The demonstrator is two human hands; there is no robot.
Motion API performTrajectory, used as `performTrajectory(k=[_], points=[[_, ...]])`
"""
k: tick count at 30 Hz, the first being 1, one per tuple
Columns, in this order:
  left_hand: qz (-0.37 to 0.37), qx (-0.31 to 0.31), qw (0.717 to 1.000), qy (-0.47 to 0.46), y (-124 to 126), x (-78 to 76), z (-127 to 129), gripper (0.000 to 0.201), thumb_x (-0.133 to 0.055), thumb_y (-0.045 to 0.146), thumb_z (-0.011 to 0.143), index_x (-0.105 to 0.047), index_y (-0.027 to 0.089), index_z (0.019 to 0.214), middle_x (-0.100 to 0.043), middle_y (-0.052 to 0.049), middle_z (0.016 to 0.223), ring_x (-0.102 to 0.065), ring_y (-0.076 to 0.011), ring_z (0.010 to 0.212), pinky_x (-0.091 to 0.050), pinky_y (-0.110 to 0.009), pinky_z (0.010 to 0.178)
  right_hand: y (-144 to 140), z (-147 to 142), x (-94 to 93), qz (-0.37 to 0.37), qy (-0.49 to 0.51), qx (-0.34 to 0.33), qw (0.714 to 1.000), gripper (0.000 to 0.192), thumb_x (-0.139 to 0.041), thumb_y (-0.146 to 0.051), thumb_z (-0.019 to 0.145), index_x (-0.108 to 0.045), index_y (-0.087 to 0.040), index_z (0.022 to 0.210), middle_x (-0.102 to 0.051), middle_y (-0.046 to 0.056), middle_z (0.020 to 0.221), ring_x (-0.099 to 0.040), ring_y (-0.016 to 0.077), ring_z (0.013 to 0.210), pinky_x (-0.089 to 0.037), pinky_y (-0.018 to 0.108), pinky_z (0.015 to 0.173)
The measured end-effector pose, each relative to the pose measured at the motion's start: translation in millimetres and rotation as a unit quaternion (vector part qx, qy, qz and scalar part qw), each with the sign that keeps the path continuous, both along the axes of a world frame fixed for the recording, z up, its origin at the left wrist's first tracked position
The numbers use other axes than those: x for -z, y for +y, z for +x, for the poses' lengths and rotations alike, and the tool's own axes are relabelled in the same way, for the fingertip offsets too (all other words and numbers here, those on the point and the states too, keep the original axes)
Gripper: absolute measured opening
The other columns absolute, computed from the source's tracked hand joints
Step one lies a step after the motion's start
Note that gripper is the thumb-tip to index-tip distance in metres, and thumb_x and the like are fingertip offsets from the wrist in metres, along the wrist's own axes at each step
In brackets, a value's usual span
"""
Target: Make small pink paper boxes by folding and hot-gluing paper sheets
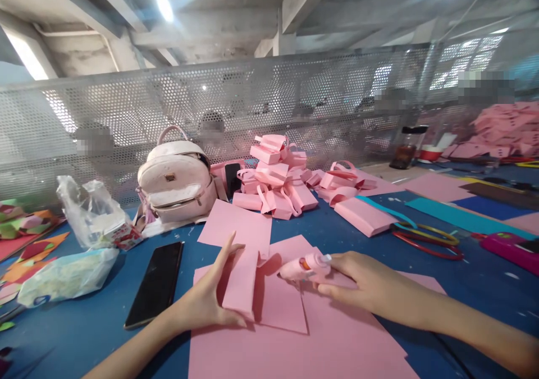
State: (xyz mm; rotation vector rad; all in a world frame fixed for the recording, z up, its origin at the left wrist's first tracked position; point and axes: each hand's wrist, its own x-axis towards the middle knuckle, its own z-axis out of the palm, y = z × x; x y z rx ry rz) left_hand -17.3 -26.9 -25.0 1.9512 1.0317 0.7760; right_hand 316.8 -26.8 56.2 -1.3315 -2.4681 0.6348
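Slim bare forearms (455, 317), bare wrists (381, 292)

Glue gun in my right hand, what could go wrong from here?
The tip of the glue gun points toward the folded paper and your left hand, so if it's hot, a slip might burn you. Glue could also drip onto the pink sheets underneath and stick them together. And the phone lies close beside your left arm, so a sideways sweep might knock it.
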Motion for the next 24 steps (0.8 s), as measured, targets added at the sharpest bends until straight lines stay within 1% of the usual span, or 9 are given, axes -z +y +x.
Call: performTrajectory(k=[3, 7, 11, 15, 17, 21, 24], points=[[0.004, -0.019, 1.0, 0.018, -0.1, -1.7, 2.7, 0.149, -0.095, 0.048, 0.057, 0.013, 0.033, 0.159, -0.027, -0.015, 0.163, -0.027, -0.038, 0.15, -0.024, -0.053, 0.122, 0.5, -7.5, 3.5, 0.0, -0.02, -0.018, 1.0, 0.025, -0.056, -0.039, 0.091, -0.074, -0.023, 0.097, -0.077, 0.005, 0.093, -0.069, 0.0266, 0.081, -0.045, 0.03, 0.071], [0.004, -0.016, 1.0, 0.027, -0.1, -0.3, 4.2, 0.15, -0.095, 0.044, 0.058, 0.016, 0.033, 0.158, -0.028, -0.016, 0.163, -0.028, -0.0376, 0.15, -0.025, -0.054, 0.122, 1.1, -17.2, 7.9, 0.021, -0.048, -0.019, 0.998, 0.025, -0.056, -0.036, 0.09, -0.075, -0.022, 0.098, -0.078, 0.007, 0.091, -0.069, 0.0265, 0.076, -0.042, 0.03, 0.067], [0.002, -0.017, 1.0, 0.02, -0.1, 2.8, 3.3, 0.151, -0.095, 0.045, 0.057, 0.017, 0.033, 0.158, -0.028, -0.016, 0.163, -0.027, -0.0382, 0.15, -0.023, -0.054, 0.122, 5.4, -27.7, 6.0, 0.007, -0.052, -0.033, 0.998, 0.027, -0.056, -0.04, 0.09, -0.075, -0.022, 0.098, -0.078, 0.008, 0.096, -0.071, 0.0281, 0.082, -0.043, 0.03, 0.068], [-0.014, -0.017, 1.0, 0.018, -0.9, 2.4, 2.8, 0.151, -0.095, 0.044, 0.058, 0.017, 0.033, 0.158, -0.027, -0.016, 0.163, -0.025, -0.0379, 0.151, -0.021, -0.055, 0.123, 13.2, -35.2, 2.3, 0.0, -0.054, -0.044, 0.998, 0.033, -0.056, -0.046, 0.092, -0.074, -0.023, 0.106, -0.078, 0.009, 0.102, -0.071, 0.0302, 0.089, -0.045, 0.031, 0.073], [-0.018, -0.017, 1.0, 0.018, -1.1, 1.8, 2.9, 0.151, -0.096, 0.043, 0.058, 0.017, 0.034, 0.157, -0.026, -0.015, 0.164, -0.024, -0.0378, 0.151, -0.02, -0.055, 0.123, 15.3, -37.4, 0.5, -0.005, -0.048, -0.049, 0.998, 0.034, -0.056, -0.047, 0.092, -0.074, -0.024, 0.11, -0.078, 0.008, 0.105, -0.071, 0.0301, 0.093, -0.046, 0.031, 0.075], [-0.012, -0.017, 1.0, 0.012, -0.7, 2.4, 2.7, 0.151, -0.096, 0.043, 0.057, 0.016, 0.034, 0.158, -0.025, -0.015, 0.164, -0.023, -0.0376, 0.152, -0.02, -0.055, 0.123, 14.7, -39.0, -1.4, -0.022, -0.027, -0.055, 0.998, 0.029, -0.055, -0.045, 0.093, -0.074, -0.026, 0.106, -0.078, 0.004, 0.101, -0.072, 0.0276, 0.09, -0.044, 0.029, 0.074], [-0.009, -0.016, 1.0, 0.013, 0.2, 3.9, 2.3, 0.15, -0.096, 0.043, 0.058, 0.015, 0.032, 0.158, -0.025, -0.016, 0.164, -0.023, -0.0371, 0.152, -0.019, -0.055, 0.123, 13.9, -37.7, 0.0, -0.02, -0.018, -0.058, 0.998, 0.026, -0.055, -0.043, 0.094, -0.074, -0.028, 0.104, -0.078, 0.002, 0.102, -0.072, 0.0265, 0.09, -0.043, 0.028, 0.073]])
